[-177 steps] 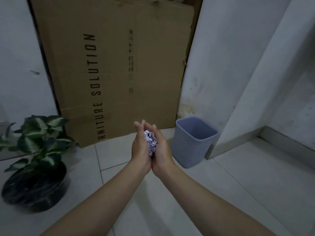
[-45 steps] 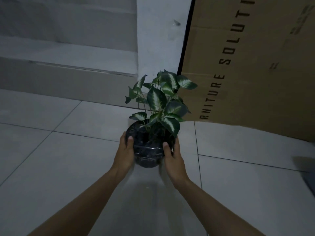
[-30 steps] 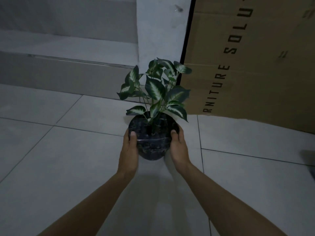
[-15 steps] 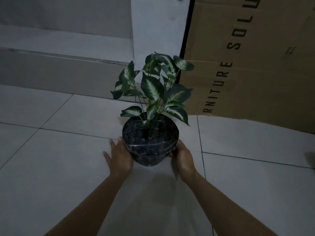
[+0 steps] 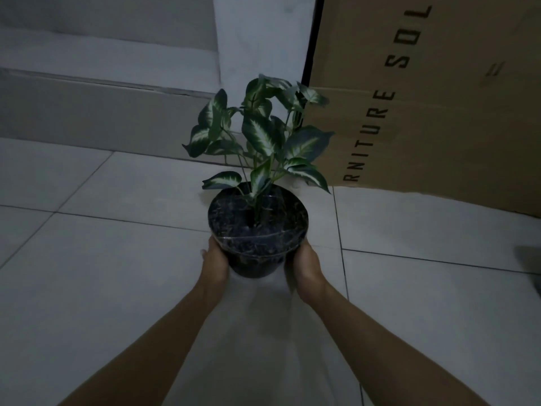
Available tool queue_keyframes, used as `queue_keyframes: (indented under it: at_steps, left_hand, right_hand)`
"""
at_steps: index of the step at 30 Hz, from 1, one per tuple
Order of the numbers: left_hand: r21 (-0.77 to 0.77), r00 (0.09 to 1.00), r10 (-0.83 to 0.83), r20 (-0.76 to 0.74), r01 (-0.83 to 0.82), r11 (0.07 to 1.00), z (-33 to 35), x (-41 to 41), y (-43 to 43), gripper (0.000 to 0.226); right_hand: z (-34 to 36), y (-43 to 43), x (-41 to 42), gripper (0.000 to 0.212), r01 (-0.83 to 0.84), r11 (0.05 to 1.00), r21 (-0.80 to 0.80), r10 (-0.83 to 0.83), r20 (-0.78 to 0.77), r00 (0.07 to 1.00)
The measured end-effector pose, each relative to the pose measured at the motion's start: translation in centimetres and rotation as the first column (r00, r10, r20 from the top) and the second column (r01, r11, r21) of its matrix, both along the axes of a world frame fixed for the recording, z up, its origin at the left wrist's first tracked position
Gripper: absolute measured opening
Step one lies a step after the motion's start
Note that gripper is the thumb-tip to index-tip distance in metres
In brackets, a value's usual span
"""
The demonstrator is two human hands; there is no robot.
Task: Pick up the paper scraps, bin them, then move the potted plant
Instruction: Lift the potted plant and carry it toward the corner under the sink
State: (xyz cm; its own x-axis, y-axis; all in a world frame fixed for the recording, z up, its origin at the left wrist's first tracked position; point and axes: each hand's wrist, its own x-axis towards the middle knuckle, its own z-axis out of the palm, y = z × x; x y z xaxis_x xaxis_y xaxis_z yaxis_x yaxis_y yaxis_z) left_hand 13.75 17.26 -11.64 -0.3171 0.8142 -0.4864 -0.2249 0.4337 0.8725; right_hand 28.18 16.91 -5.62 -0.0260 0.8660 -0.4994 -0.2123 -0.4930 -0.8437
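Note:
The potted plant (image 5: 257,232) is a dark round pot with green-and-white leaves, held above the tiled floor in the middle of the head view. My left hand (image 5: 214,260) cups its lower left side and my right hand (image 5: 306,263) cups its lower right side. Most of my fingers are hidden behind the pot. No paper scraps are in view. A dark shape (image 5: 530,265) at the right edge could be the bin, but I cannot tell.
A large cardboard sheet (image 5: 439,98) with black lettering leans against the wall at the right. A white wall corner (image 5: 260,39) stands behind the plant. A low grey step (image 5: 87,112) runs along the left. Pale floor tiles (image 5: 102,288) spread around me.
The paper ball is gone from my hands, which now hold the plant. Over the last second my grip has slid lower on the pot, and the plant now looks larger in view.

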Motion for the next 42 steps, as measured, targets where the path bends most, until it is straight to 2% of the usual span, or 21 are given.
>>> queue_keyframes:
  at_steps: [3, 10, 13, 15, 17, 22, 30, 34, 42]
  left_hand:
    - [0.098, 0.989, 0.019, 0.145, -0.034, 0.995, 2.4, 0.9, -0.7, 0.052]
    - [0.250, 0.955, -0.028, 0.297, -0.049, 0.967, 4.5, 2.8, -1.5, 0.055]
    - [0.294, 0.905, -0.061, 0.421, -0.072, 0.953, 5.0, 3.2, -1.6, 0.057]
    - [0.327, 0.887, -0.112, 0.447, -0.046, 0.944, 5.5, 3.2, -1.8, 0.056]
    - [0.352, 0.884, -0.157, 0.440, -0.009, 0.936, 6.4, 3.4, -2.1, 0.057]
    - [0.329, 0.883, -0.146, 0.447, -0.011, 0.944, 9.2, 4.5, -2.6, 0.058]
    - [0.410, 0.867, -0.241, 0.437, 0.046, 0.911, 15.8, 8.1, -5.2, 0.053]
    - [0.436, 0.854, -0.305, 0.423, 0.103, 0.894, 18.7, 10.2, -6.9, 0.050]
    - [0.457, 0.807, -0.394, 0.440, 0.176, 0.872, 22.6, 15.1, -10.3, 0.053]
  right_hand:
    - [0.1, -0.2, 0.0, 0.045, 0.018, 1.000, -0.008, -0.019, -0.128, 0.992]
    - [-0.4, -0.3, -0.3, 0.042, 0.158, 0.987, 0.035, -0.129, -0.422, 0.897]
    - [0.2, -0.6, -0.3, 0.044, 0.198, 0.980, 0.039, -0.155, -0.483, 0.862]
    - [0.7, -0.9, -0.1, 0.046, 0.197, 0.979, 0.046, -0.147, -0.507, 0.850]
    - [1.4, -1.3, 0.2, 0.049, 0.202, 0.977, 0.063, -0.144, -0.504, 0.852]
    - [4.2, -2.3, 1.2, 0.046, 0.251, 0.958, 0.142, -0.161, -0.460, 0.873]
    - [10.3, -5.5, 4.5, 0.044, 0.322, 0.926, 0.196, -0.196, -0.479, 0.856]
    - [13.3, -7.7, 6.6, 0.047, 0.377, 0.901, 0.214, -0.239, -0.478, 0.845]
    - [18.9, -13.8, 10.7, 0.036, 0.517, 0.830, 0.212, -0.397, -0.428, 0.812]
